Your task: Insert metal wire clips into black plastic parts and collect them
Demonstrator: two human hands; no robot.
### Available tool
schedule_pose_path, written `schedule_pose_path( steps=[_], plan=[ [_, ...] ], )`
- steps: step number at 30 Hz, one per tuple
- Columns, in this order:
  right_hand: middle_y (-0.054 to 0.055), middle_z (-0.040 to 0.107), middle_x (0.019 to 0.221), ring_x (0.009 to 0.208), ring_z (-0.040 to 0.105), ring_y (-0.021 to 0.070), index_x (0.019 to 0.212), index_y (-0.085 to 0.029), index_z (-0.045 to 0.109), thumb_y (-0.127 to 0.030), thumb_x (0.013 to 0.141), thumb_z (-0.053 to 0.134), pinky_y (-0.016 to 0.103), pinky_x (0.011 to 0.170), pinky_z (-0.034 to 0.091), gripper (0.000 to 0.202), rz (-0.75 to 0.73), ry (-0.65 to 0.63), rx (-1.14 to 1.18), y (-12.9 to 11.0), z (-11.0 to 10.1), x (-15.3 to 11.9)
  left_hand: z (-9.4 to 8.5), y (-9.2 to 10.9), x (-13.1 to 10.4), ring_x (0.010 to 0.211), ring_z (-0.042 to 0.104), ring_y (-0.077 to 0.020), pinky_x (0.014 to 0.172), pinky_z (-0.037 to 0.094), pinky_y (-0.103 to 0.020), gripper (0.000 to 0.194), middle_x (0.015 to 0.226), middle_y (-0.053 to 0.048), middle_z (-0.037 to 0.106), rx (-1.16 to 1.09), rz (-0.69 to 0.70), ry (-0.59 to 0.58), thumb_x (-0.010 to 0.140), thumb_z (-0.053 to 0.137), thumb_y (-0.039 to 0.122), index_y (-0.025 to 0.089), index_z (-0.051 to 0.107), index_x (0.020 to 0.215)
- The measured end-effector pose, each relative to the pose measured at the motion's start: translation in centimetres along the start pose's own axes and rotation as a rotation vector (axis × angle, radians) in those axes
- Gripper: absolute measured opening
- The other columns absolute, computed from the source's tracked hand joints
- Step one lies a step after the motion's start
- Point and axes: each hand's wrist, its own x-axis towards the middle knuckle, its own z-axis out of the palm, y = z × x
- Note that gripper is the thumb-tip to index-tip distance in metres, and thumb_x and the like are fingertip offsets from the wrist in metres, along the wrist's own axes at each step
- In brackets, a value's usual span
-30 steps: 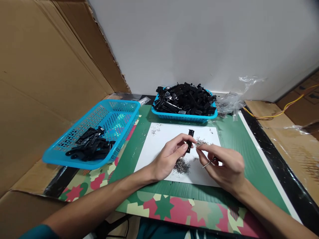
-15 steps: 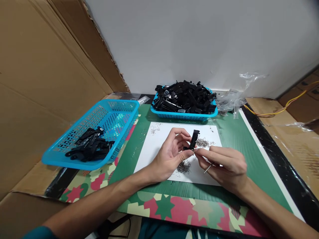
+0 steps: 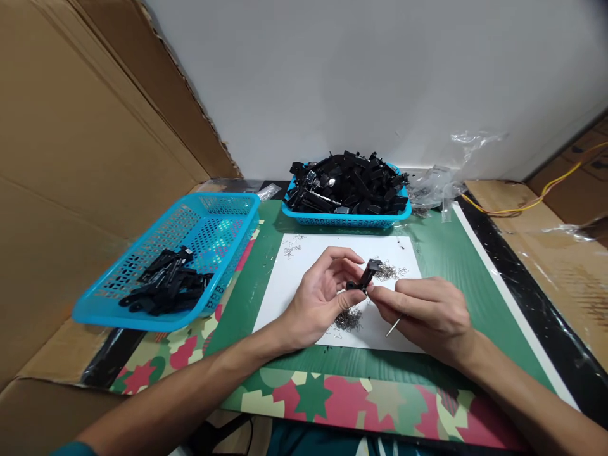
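A small black plastic part [image 3: 368, 272] is gripped by my left hand [image 3: 323, 297], its thumb and fingers closed on the lower end. My right hand [image 3: 427, 313] pinches at the base of that part, and a thin metal rod [image 3: 392, 327] sticks out below its fingers. What the right fingertips press against is too small to make out. Beneath the hands lies a white sheet [image 3: 280, 304] bearing a pile of tiny metal springs or clips [image 3: 348, 318]. Another such pile [image 3: 388, 271] sits just behind the black part.
A blue basket [image 3: 346, 220] heaped with black plastic parts stands at the back. At the left, another blue basket [image 3: 242, 237] holds several black pieces. Clear plastic bags [image 3: 434, 185] and a yellow cable [image 3: 532, 206] lie at the back right. Cardboard [image 3: 85, 139] walls the left side.
The black part has tipped, its upper end now lower and leaning away from upright. Both hands stay at nearly the same place, and the view has shifted slightly.
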Motion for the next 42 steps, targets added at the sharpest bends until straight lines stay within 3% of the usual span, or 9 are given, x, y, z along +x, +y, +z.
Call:
schedule_pose_path(
  steps=[5, 12, 18, 24, 35, 42],
  plan=[
    [-0.007, 0.044, 0.059, 0.049, 0.037, 0.0092, 0.108, -0.011, 0.076, -0.005, 0.101, 0.057, 0.028, 0.049, 0.026, 0.022, -0.018, -0.05, 0.001, 0.4, -0.6, 0.0, 0.5, -0.1, -0.1, 0.095, 0.057, -0.0144, 0.084, 0.049, -0.023, 0.03, 0.1, -0.004, 0.059, 0.043, -0.013, 0.05, 0.092, 0.081, 0.024, 0.02, 0.065, 0.117],
    [-0.006, 0.047, 0.059, 0.05, 0.041, 0.0096, 0.103, -0.011, 0.079, -0.006, 0.101, 0.06, 0.029, 0.049, 0.027, 0.02, 0.007, -0.098, 0.009, 0.6, -1.6, 0.2, 0.9, -0.1, -0.1, 0.076, 0.056, -0.0093, 0.065, 0.052, -0.019, 0.032, 0.092, -0.001, 0.055, -0.075, -0.164, 0.009, 0.094, 0.078, 0.029, 0.019, 0.063, 0.12],
    [-0.004, 0.055, 0.061, 0.05, 0.045, 0.009, 0.105, -0.013, 0.078, -0.007, 0.1, 0.062, 0.025, 0.049, 0.031, 0.018, 0.076, -0.066, 0.147, 0.5, -1.4, 0.4, 1.1, 0.2, 0.3, 0.07, 0.057, -0.0075, 0.063, 0.054, -0.018, 0.038, 0.091, 0.0, 0.055, -0.119, -0.164, 0.037, 0.094, 0.079, 0.029, 0.02, 0.06, 0.125],
    [-0.006, 0.052, 0.055, 0.047, 0.043, 0.0072, 0.09, -0.014, 0.078, -0.008, 0.095, 0.066, 0.022, 0.047, 0.033, 0.014, 0.157, -0.059, 0.261, -0.4, -1.3, 0.9, 1.0, 0.2, 0.2, 0.071, 0.058, -0.0071, 0.064, 0.056, -0.017, 0.04, 0.091, 0.0, 0.055, -0.154, -0.166, 0.038, 0.09, 0.083, 0.029, 0.019, 0.061, 0.123],
    [-0.005, 0.053, 0.051, 0.045, 0.038, 0.0062, 0.08, -0.012, 0.08, -0.006, 0.091, 0.07, 0.021, 0.045, 0.03, 0.016, 0.293, -0.018, 0.429, -0.6, -1.0, 1.1, 0.9, 0.1, 0.3, 0.072, 0.06, -0.0092, 0.063, 0.055, -0.019, 0.036, 0.092, -0.003, 0.062, -0.149, -0.153, 0.008, 0.091, 0.081, 0.031, 0.017, 0.061, 0.118],
    [0.001, 0.07, 0.06, 0.048, 0.055, 0.0088, 0.085, -0.016, 0.083, -0.013, 0.093, 0.073, 0.021, 0.045, 0.039, 0.013, 0.358, -0.071, 0.467, -0.2, -1.2, 1.2, 1.2, 0.4, 0.2, 0.069, 0.06, -0.0082, 0.062, 0.056, -0.019, 0.037, 0.094, -0.002, 0.061, -0.142, -0.172, 0.031, 0.089, 0.084, 0.034, 0.018, 0.061, 0.113]
  ],
)
